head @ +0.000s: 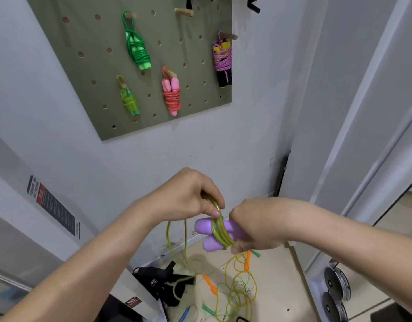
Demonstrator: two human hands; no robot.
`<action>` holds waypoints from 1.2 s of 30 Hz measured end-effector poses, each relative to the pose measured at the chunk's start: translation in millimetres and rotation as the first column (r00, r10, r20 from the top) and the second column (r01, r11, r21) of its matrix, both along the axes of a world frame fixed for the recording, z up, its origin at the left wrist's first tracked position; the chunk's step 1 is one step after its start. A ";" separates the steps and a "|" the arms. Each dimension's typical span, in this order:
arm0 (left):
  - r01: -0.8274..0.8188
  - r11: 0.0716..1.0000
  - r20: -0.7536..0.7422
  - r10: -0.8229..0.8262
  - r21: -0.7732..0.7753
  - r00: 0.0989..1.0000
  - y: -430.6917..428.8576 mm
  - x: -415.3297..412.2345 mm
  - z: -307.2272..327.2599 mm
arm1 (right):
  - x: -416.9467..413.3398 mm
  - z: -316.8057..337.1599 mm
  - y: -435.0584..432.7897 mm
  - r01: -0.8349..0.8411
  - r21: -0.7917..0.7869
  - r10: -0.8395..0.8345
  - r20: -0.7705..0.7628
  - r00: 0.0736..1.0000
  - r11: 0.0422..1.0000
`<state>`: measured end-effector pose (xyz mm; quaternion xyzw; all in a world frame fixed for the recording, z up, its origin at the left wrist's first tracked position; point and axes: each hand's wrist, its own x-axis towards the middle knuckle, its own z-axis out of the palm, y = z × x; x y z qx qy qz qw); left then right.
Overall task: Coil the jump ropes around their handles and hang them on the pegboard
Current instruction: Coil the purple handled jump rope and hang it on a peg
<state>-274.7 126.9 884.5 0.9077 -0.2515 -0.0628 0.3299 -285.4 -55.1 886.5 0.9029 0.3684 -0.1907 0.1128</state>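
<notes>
The left grip (188,196) pinched the yellow-green rope (218,230) looped round two purple handles (202,225), which the right grip (256,226) clasped, held below the pegboard (72,73) where four coiled ropes (137,49) hung; slack trailed to the floor (277,287) among loose ropes (237,289).

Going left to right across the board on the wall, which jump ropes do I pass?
On the pegboard: green rope → pink rope → purple rope. The little lime rope hangs under the green one, so it has no clear place in line.
</notes>
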 end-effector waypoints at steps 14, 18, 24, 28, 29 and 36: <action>-0.502 0.601 -0.598 0.050 -0.622 0.800 -1.7 -2.1 -45.2 | -4.7 6.9 -15.5 0.471 0.821 -0.114 -0.460 0.881 0.322; -0.601 0.424 -0.570 0.214 -0.678 0.794 -25.1 -17.5 -60.1 | -2.6 -4.8 -6.6 0.476 0.855 -0.171 -0.447 0.878 0.207; -0.489 0.330 -0.390 0.324 -0.807 0.862 -60.2 -27.4 -77.7 | 11.2 -27.7 7.6 0.362 0.932 -0.356 -0.340 0.871 -0.004; -0.570 0.423 -0.457 0.344 -0.704 0.820 -64.4 -35.7 -84.5 | 34.0 -34.1 5.2 0.354 0.929 -0.456 -0.364 0.812 -0.112; -0.581 0.445 -0.438 0.389 -0.681 0.811 -62.2 -36.4 -84.7 | 39.0 -34.5 3.6 0.348 0.930 -0.472 -0.362 0.804 -0.120; -0.583 0.812 0.349 0.542 0.015 0.764 -46.9 -47.1 -71.8 | 49.3 -27.8 0.8 0.253 0.964 -0.591 -0.155 0.791 0.086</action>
